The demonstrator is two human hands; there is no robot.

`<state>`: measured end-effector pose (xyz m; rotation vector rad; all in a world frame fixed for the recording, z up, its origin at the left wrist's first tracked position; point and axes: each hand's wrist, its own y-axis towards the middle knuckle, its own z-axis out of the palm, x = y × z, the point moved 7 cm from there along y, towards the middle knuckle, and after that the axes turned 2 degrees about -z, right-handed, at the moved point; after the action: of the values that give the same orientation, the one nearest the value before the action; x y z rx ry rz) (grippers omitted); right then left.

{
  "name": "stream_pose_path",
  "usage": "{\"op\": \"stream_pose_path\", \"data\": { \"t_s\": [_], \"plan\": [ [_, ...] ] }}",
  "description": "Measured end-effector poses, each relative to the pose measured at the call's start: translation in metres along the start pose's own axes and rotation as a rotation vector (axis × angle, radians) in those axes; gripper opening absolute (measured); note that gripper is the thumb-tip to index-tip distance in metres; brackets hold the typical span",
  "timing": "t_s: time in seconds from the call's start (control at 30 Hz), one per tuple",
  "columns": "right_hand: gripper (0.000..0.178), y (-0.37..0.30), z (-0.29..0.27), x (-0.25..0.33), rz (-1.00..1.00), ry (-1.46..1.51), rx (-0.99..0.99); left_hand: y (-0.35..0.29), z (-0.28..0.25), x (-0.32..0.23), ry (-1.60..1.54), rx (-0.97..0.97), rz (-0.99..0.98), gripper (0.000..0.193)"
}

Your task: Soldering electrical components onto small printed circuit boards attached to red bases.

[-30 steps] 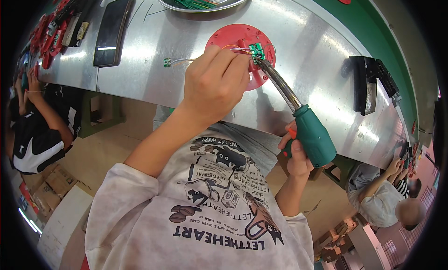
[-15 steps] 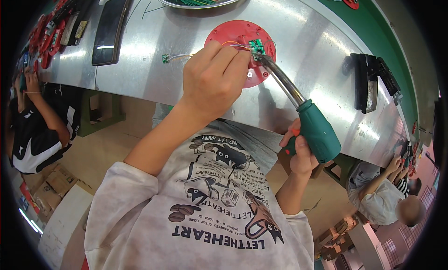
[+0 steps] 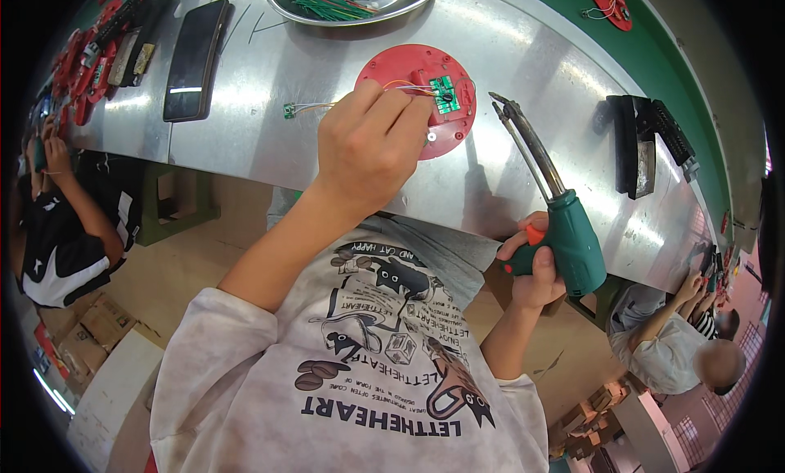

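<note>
A round red plastic disc (image 3: 384, 58) lies on the metal bench with a green circuit board (image 3: 446, 94) on it. Thin wires (image 3: 411, 87) run from the board's left side to beneath my left hand (image 3: 366, 146). That hand is closed in a pinch over the disc's left part, with wires at its fingers; the fingertips are hidden. A small green board (image 3: 289, 111) sits farther left, its wires also leading under the hand. My right hand (image 3: 536, 264) grips the green handle of a soldering gun (image 3: 572, 236) with a red trigger. Its metal tip is off the disc, to the right.
A metal bowl (image 3: 282, 7) of green wires stands at the far side. A phone (image 3: 195, 60) and red parts (image 3: 80, 56) lie left on the bench (image 3: 270, 72). A black holder (image 3: 634, 146) stands right. Other people (image 3: 69, 219) sit at both sides.
The soldering gun's tip has lifted off the board and moved right, with my right hand. The disc has shifted slightly left and nearer. My left hand keeps its pinch and has barely moved.
</note>
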<state>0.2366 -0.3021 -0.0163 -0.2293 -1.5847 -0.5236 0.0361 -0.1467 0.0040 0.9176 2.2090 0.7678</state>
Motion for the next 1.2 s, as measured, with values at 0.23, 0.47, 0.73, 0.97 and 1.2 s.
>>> {"op": "stream_pose_path", "data": {
  "t_s": [0.23,0.47,0.73,0.97,1.2],
  "plan": [
    [0.045,0.009,-0.006,-0.004,-0.006,0.054,-0.038,0.009,-0.002,0.004,0.01,0.002,-0.018,0.022],
    [0.044,0.016,-0.071,-0.01,-0.117,0.273,-0.246,0.052,0.027,-0.02,0.018,0.297,-0.059,0.05],
    [0.045,-0.002,-0.101,-0.023,-0.231,0.563,-0.615,0.247,0.243,-0.003,0.47,0.274,-0.064,0.036],
    [0.047,-0.001,-0.094,-0.037,-0.192,0.496,-0.747,0.337,0.378,-0.053,0.057,0.45,-0.458,0.057],
    [0.045,0.001,-0.094,-0.028,-0.182,0.466,-0.727,0.275,0.299,-0.048,-0.245,0.807,-0.37,0.051]
  ]
}}
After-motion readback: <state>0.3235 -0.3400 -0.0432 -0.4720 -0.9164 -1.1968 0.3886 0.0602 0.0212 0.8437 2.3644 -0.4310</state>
